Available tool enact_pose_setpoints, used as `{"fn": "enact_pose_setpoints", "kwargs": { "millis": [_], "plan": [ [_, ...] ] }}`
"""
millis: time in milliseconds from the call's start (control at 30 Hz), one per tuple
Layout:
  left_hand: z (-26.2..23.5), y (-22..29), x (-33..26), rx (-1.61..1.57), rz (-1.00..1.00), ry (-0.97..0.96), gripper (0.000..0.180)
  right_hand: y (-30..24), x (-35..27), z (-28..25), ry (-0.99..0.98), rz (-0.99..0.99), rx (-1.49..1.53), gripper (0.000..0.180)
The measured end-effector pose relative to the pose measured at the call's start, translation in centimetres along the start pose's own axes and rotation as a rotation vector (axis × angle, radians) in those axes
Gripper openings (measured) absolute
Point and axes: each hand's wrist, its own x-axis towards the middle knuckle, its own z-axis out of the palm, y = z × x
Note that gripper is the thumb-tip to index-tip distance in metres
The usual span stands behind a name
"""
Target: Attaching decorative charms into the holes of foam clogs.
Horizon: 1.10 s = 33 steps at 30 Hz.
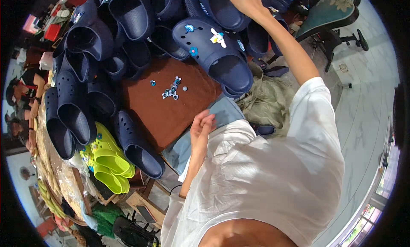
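Observation:
At the top edge, my right hand [247, 2] reaches over a navy clog [224, 14] in the pile. Its fingers are partly cut off by the picture's edge, so their hold is unclear. My left hand [200, 127] is above my lap, near the brown tabletop's front edge. Its fingers are loosely bent and apart, with nothing in them. Between the hands, a navy clog [198, 40] decorated with a white character charm [218, 38] and blue charms overhangs the table's right side. Several small blue and white charms [171, 93] lie on the brown tabletop [149, 114].
Several navy clogs [77, 112] are heaped along the table's far and left sides. Lime-green clogs [109, 155] with charms stand at the left. A greenish plastic sack [267, 104] lies to the right, and a wheeled chair [331, 14] stands at far right. Other people [30, 82] sit at far left.

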Motion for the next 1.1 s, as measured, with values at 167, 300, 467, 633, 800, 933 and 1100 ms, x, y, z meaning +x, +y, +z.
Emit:
{"fn": "enact_pose_setpoints", "kwargs": {
  "millis": [167, 300, 467, 633, 800, 933, 1100],
  "plan": [
    [3.0, 2.6, 4.1, -0.022, 0.083, -0.076, 0.074, -1.9, 0.1, -0.3, -0.016, 0.029, 0.073, 0.052],
    [5.0, 3.6, 6.9, -0.013, 0.246, -0.011, 0.082, -2.1, 0.1, -1.0, -0.073, 0.108, 0.142, 0.067],
    [4.9, 1.7, 9.3, -0.079, 0.279, -0.028, 0.086, -1.0, -1.0, 0.1, 0.037, -0.007, 0.189, 0.062],
    [5.2, 2.1, 9.5, -0.114, 0.259, -0.011, 0.089, -1.1, -1.5, -0.4, -0.018, 0.076, 0.246, 0.065],
    [5.2, 2.9, 9.4, -0.102, 0.258, -0.022, 0.094, -2.4, -1.6, -1.6, 0.013, 0.004, 0.194, 0.07],
    [5.5, 3.2, 9.5, -0.108, 0.257, -0.051, 0.099, -3.0, -2.3, -2.4, -0.005, 0.034, 0.205, 0.074],
    [5.6, 2.4, 9.3, -0.137, 0.257, -0.028, 0.1, -5.3, -5.5, -4.8, 0.08, 0.118, 0.413, 0.063]
  ]
}}
